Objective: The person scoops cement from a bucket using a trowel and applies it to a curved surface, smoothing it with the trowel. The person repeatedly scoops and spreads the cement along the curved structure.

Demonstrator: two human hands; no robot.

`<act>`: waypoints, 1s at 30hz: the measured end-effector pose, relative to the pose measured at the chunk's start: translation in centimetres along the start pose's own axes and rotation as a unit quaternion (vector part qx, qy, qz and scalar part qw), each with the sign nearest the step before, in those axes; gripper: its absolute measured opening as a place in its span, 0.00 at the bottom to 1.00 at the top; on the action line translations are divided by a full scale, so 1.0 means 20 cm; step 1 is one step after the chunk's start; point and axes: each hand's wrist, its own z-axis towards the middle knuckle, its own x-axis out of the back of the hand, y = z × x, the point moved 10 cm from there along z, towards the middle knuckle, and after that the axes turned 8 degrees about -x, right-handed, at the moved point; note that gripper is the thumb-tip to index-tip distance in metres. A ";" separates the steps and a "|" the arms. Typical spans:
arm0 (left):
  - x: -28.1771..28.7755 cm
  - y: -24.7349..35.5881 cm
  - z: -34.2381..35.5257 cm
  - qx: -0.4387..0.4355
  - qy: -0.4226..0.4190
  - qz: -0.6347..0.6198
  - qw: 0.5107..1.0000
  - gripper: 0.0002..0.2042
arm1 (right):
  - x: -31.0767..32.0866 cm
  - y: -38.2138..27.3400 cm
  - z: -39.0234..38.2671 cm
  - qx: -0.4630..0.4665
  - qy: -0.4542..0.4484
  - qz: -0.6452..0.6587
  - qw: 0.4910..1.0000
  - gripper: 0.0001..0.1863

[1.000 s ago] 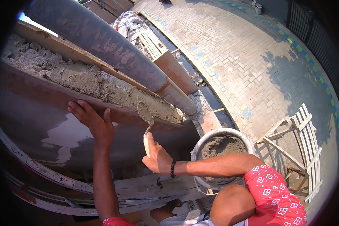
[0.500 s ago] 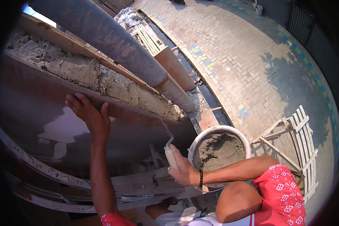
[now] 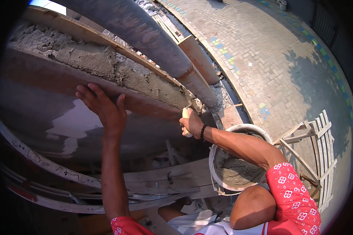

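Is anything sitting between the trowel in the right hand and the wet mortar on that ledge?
Nothing visible. The right hand holds the trowel handle right at the mortar's lower end. The left hand presses the wall further left, clear of it.

Hands at a mortar-topped ledge

Left hand (image 3: pixel 106 109) lies flat under the grey mortar (image 3: pixel 106 64) at centre left; right hand (image 3: pixel 192 123) grips a pale-handled trowel (image 3: pixel 186 114) at centre, bucket (image 3: pixel 239 129) lower right.
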 end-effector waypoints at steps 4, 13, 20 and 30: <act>0.00 0.00 -0.02 0.000 -0.006 0.005 1.000 0.44 | -0.12 -0.05 -0.14 0.059 -0.023 -0.081 0.995 0.30; 0.02 0.02 0.00 -0.003 0.000 0.002 1.000 0.44 | -0.39 -0.30 -0.60 0.215 -0.010 -0.248 0.944 0.45; 0.01 0.02 0.01 0.003 -0.005 -0.001 1.000 0.45 | -0.53 -0.36 -0.74 0.213 -0.069 -0.209 0.952 0.46; 0.01 0.01 0.01 0.002 -0.003 -0.002 1.000 0.46 | -0.56 -0.30 -0.96 0.282 -0.095 -0.226 0.928 0.46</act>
